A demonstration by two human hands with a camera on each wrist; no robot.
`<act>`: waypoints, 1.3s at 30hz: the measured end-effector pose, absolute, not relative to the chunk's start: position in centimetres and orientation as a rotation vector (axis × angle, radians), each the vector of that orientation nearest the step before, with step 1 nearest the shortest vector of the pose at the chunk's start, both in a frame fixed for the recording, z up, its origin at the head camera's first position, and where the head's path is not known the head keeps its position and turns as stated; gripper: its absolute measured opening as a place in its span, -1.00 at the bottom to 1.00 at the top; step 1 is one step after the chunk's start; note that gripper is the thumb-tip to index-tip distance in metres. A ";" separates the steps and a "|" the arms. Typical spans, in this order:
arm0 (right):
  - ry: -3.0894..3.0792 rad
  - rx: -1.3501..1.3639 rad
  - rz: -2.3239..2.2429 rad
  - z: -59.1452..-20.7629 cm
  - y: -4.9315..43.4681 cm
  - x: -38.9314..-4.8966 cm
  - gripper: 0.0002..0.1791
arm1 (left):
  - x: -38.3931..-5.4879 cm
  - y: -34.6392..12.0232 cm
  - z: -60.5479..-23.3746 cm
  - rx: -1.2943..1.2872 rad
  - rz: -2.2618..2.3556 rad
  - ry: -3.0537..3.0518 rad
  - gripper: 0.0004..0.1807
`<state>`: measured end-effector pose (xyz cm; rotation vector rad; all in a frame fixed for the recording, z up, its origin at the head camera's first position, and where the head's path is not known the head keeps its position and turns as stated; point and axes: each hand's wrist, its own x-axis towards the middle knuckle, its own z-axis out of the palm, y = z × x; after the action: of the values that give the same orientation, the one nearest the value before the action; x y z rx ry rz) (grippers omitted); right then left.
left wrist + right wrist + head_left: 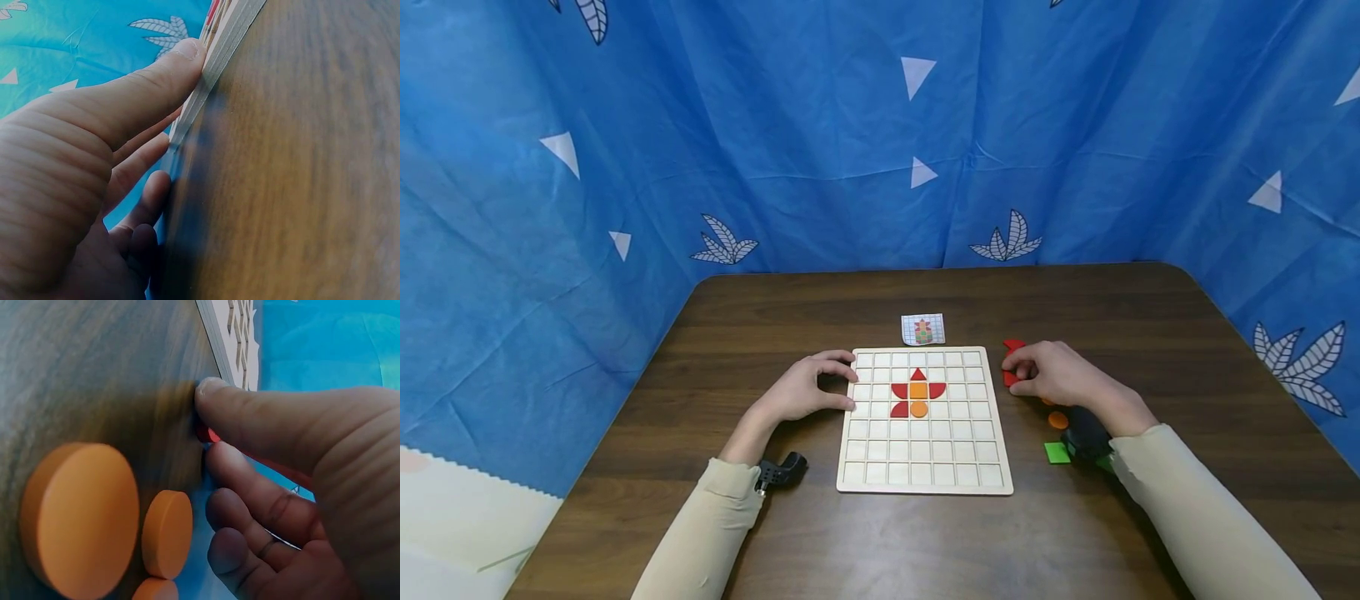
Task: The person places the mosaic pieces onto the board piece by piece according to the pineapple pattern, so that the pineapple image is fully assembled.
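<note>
A white gridded board lies on the table, with a red triangle, an orange square, an orange disc and several red quarter-round pieces in its cells. My left hand touches the board's left edge with thumb and fingertips, fingers spread and lightly bent. Right of the board, my right hand pinches a small red piece between thumb and index finger, close to the tabletop. That piece's shape is mostly hidden by the fingers. Another red piece shows just beyond the fingertips.
A small pattern card lies behind the board. Orange discs and a green square lie near my right wrist, partly covered by the wrist camera. A blue curtain hangs behind the wooden table.
</note>
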<state>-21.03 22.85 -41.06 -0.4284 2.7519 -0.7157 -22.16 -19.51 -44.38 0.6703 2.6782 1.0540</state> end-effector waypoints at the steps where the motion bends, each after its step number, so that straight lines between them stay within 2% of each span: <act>1: 2.746 -0.429 -0.709 -41.1 22.8 -21.1 -0.66 | -22.2 -19.5 -44.4 0.672 1.053 2.678 -0.64; 8: 2.735 -0.485 -0.666 -41.0 22.6 -21.2 -0.72 | -22.1 -19.5 -44.3 0.667 1.043 2.680 -0.62; 14: 2.735 -0.548 -0.647 -40.9 22.4 -21.0 -0.67 | -22.2 -19.5 -44.4 0.668 1.041 2.682 -0.62; 20: 2.748 -0.580 -0.622 -40.7 21.9 -20.8 -0.71 | -22.2 -19.5 -44.4 0.668 1.037 2.690 -0.63; 39: 2.792 -0.563 -0.535 -41.1 21.2 -21.0 -0.72 | -22.2 -19.6 -44.5 0.681 1.044 2.688 -0.62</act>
<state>-20.95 21.17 -41.07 -0.5629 2.7923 -0.5353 -22.24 -19.56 -44.50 0.6807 2.6875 1.0440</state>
